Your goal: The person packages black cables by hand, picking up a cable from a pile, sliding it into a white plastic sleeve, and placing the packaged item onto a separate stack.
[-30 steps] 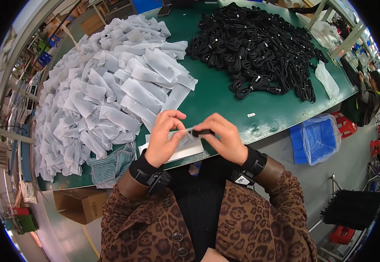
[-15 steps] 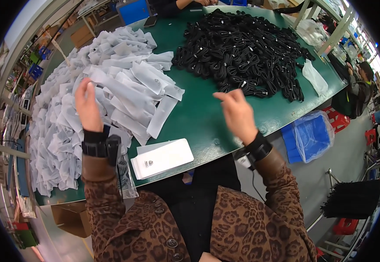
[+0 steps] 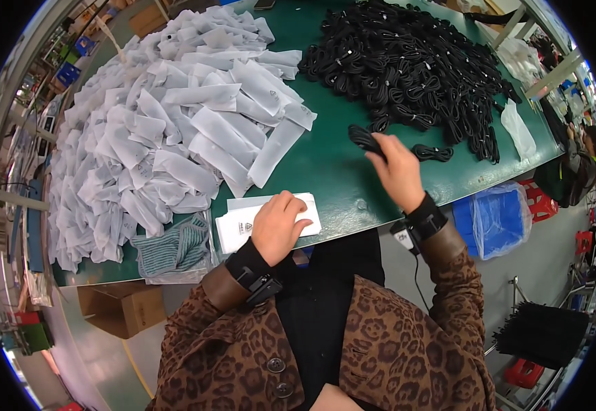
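My right hand (image 3: 399,171) holds a bundled black cable (image 3: 364,139) between thumb and fingers, just in front of the big cable pile (image 3: 407,68). My left hand (image 3: 281,225) rests on a stack of flat white bags (image 3: 233,229) at the table's near edge. Its fingers are bent, and the thumb stands apart from them. One loose cable bundle (image 3: 432,153) lies to the right of my right hand. A large heap of filled whitish bags (image 3: 175,116) covers the left of the green table (image 3: 339,185).
A folded grey-green knitted item (image 3: 175,246) in clear plastic lies left of the stack. A white bag (image 3: 517,130) lies at the table's right edge. On the floor are a blue bin (image 3: 493,219) with a clear liner and a cardboard box (image 3: 123,308).
My left hand has come from the bag heap down to the flat stack. My right hand has reached the cable pile's front and taken a cable bundle. The view has shifted.
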Demonstrator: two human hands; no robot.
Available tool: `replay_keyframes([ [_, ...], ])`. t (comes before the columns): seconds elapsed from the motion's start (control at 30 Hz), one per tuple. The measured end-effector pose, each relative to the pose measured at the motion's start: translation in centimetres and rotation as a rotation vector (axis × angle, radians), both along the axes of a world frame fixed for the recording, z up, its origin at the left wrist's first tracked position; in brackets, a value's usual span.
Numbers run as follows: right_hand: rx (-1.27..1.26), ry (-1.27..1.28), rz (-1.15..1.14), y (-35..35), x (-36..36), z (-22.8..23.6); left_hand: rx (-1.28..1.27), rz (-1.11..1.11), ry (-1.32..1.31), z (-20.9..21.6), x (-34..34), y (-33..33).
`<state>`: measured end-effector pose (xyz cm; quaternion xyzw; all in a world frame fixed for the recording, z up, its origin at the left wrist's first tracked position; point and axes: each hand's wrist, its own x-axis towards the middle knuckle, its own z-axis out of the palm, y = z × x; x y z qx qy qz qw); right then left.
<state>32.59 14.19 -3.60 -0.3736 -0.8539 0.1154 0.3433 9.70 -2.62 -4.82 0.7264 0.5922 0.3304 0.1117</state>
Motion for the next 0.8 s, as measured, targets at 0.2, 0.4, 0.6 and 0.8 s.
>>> replay_keyframes([
  [0.2, -0.165, 0.089, 0.253, -5.6, -1.8, 0.1, 0.002, 0.025, -0.025, -1.2, 0.1, 0.1],
  [0.4, -0.054, -0.042, 0.316, -7.2, -0.9, 0.2, -0.081, 0.084, -0.233, -0.9, 0.0, -0.1],
  [0.6, -0.174, 0.142, 0.37, -8.5, -0.8, -0.4, -0.216, 0.123, -0.453, -0.4, -0.1, -0.5],
  [0.8, -0.373, 0.13, 0.422, -7.5, -0.4, -0.7, -0.162, 0.072, -0.447, -0.1, -0.4, 0.2],
])
